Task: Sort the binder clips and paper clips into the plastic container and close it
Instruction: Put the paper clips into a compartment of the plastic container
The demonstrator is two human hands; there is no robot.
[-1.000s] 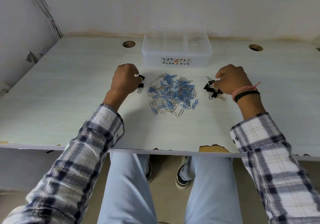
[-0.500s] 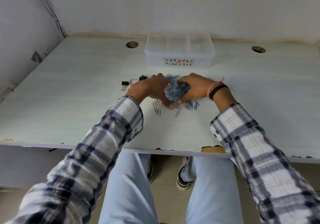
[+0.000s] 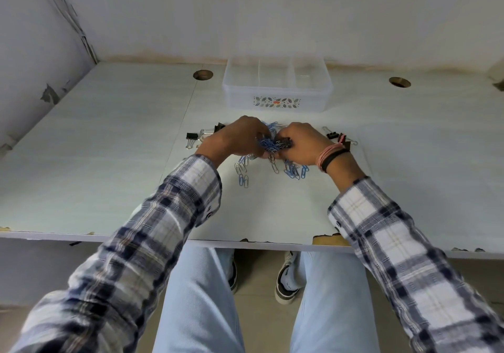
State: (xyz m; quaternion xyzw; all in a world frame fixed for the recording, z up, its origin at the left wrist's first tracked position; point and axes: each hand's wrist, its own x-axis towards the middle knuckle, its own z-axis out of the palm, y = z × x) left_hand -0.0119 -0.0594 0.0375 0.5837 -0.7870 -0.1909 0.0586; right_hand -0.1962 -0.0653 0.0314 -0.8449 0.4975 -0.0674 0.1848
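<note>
My left hand (image 3: pixel 234 140) and my right hand (image 3: pixel 300 142) are cupped together at the table's middle, gripping a bunch of blue and silver paper clips (image 3: pixel 270 144) between them. Loose paper clips (image 3: pixel 242 174) lie scattered on the table just below my hands. Black binder clips (image 3: pixel 192 136) lie to the left of my left hand, and more binder clips (image 3: pixel 336 136) lie behind my right wrist. The clear plastic container (image 3: pixel 276 101) stands open behind my hands, with three compartments that look empty.
The white table (image 3: pixel 95 161) has two round cable holes (image 3: pixel 203 74) at the back and a chipped front edge (image 3: pixel 326 239). A wall runs behind the container and along the left side. My knees and shoes show under the table.
Both hands left the binder clips at the sides, came together over the paper clip pile and scooped up a bunch. The remaining loose clips lie spread below.
</note>
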